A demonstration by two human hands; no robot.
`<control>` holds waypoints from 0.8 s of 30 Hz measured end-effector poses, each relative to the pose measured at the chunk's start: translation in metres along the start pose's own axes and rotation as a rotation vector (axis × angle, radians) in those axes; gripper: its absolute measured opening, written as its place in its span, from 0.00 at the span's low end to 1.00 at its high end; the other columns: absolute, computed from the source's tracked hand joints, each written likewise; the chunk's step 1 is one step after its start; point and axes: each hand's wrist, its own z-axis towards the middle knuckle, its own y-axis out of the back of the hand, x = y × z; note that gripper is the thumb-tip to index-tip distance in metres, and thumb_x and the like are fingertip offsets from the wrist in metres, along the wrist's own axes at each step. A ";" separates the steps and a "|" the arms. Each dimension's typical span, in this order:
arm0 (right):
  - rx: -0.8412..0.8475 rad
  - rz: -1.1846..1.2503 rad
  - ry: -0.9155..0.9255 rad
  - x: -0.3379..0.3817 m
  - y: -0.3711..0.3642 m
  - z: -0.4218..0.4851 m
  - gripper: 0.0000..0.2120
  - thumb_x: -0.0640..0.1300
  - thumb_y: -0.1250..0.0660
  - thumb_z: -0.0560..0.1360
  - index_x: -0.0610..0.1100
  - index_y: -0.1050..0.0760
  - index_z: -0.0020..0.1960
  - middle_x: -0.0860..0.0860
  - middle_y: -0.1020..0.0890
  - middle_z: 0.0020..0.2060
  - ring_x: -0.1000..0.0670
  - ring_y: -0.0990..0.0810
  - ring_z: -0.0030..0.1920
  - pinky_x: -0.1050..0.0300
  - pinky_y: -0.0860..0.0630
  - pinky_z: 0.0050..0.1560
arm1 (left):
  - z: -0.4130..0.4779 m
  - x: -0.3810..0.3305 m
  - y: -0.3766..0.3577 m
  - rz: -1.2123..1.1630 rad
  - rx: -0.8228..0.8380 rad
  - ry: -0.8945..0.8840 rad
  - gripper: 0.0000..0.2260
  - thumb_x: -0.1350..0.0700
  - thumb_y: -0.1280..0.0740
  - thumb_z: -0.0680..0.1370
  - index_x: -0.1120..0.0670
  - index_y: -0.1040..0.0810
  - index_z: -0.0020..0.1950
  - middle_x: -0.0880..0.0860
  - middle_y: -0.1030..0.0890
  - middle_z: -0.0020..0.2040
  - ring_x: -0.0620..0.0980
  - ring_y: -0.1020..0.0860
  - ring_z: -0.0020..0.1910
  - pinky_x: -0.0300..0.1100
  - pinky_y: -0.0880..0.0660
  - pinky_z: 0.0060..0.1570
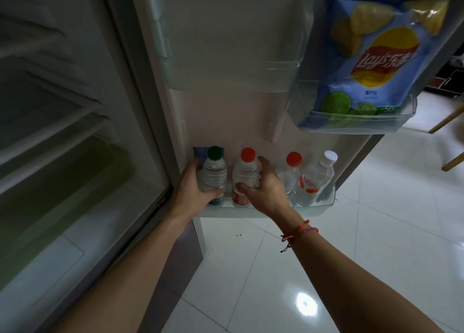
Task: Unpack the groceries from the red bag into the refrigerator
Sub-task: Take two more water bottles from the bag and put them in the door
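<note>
Bare hands, left [194, 185] and right [263, 190], gripping clear plastic bottles [244, 174]

Lower right of your frame: glossy white floor tiles [351, 244] reflecting a ceiling light; wooden furniture legs [449, 118] at the right edge.

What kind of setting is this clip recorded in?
Most likely a home kitchen or dining area, at an open refrigerator. The door shelf holds water bottles, among them the green-capped bottle; a chip bag sits in an upper door bin; glossy white floor tiles and wooden furniture legs lie beyond.
</note>
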 end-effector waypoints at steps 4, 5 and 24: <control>-0.029 -0.096 0.056 0.009 0.009 -0.017 0.41 0.55 0.28 0.76 0.49 0.47 0.80 0.42 0.28 0.70 0.38 0.25 0.67 0.43 0.27 0.67 | -0.021 -0.012 0.018 0.207 -0.033 -0.135 0.34 0.48 0.24 0.71 0.52 0.34 0.73 0.52 0.27 0.69 0.51 0.28 0.66 0.38 0.32 0.56; -0.042 -0.121 0.075 0.011 0.011 -0.022 0.41 0.56 0.29 0.77 0.51 0.48 0.80 0.42 0.28 0.70 0.39 0.25 0.67 0.43 0.26 0.67 | -0.026 -0.017 0.023 0.269 -0.049 -0.158 0.34 0.46 0.25 0.73 0.53 0.34 0.74 0.53 0.29 0.70 0.52 0.29 0.67 0.40 0.32 0.57; -0.147 -0.611 0.345 0.064 0.053 -0.100 0.35 0.69 0.40 0.77 0.59 0.45 0.80 0.42 0.43 0.79 0.37 0.41 0.77 0.36 0.37 0.73 | -0.111 -0.060 0.101 0.725 -0.270 -0.257 0.43 0.27 0.52 0.71 0.52 0.40 0.78 0.57 0.38 0.77 0.58 0.41 0.75 0.54 0.37 0.71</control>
